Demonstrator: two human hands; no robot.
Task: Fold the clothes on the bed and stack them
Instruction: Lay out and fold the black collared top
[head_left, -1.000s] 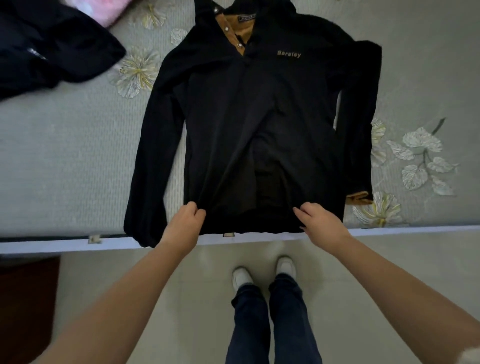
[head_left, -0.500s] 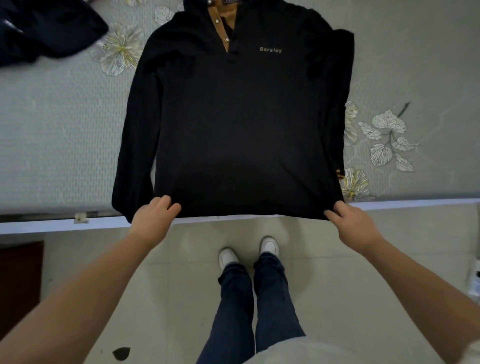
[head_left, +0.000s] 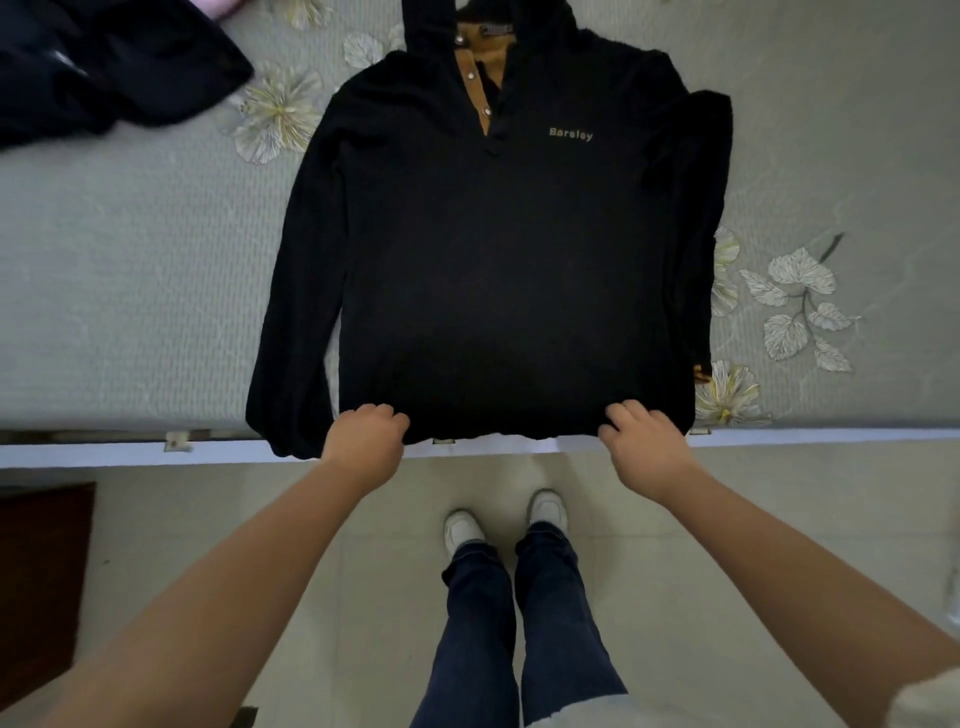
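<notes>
Since half a second ago, I see both hands drawn inward along the hem, the right one most, now clear of the garment's corner. From the head camera: the black hooded pullover (head_left: 498, 270) lies face up and flat on the grey floral bed (head_left: 130, 291), its hem at the bed's near edge and its sleeves lying down each side. My left hand (head_left: 363, 441) has its fingers curled over the hem near the left sleeve, gripping the fabric. My right hand (head_left: 644, 441) pinches the hem further right, fingers bent onto the cloth. A second dark garment (head_left: 104, 67) sits bunched at the bed's far left. Below, jeans (head_left: 519, 623) and white shoes (head_left: 462, 527) stand on the pale floor (head_left: 727, 545).
</notes>
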